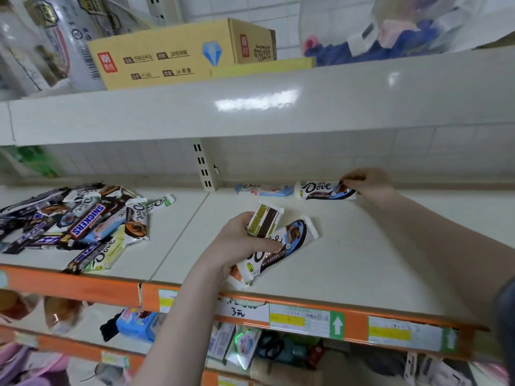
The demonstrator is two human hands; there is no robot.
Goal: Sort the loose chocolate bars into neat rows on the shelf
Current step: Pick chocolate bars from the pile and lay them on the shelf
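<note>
A loose heap of Dove and Snickers bars (80, 221) lies on the left part of the white shelf (362, 246). My left hand (239, 240) grips a bunch of Dove bars (278, 246) above the shelf's middle, one turned back side up. At the back wall my right hand (367, 183) pinches the right end of a white and brown Dove bar (320, 190) that lies flat on the shelf. A pale blue Dove bar (264, 190) lies just left of it, in line along the back.
An upper shelf (250, 107) overhangs, carrying a cardboard box (172, 57) and plastic bags. The orange price rail (306, 313) marks the front edge. A slotted upright (204, 168) stands at the back between the two shelf panels. Lower shelves hold more packets.
</note>
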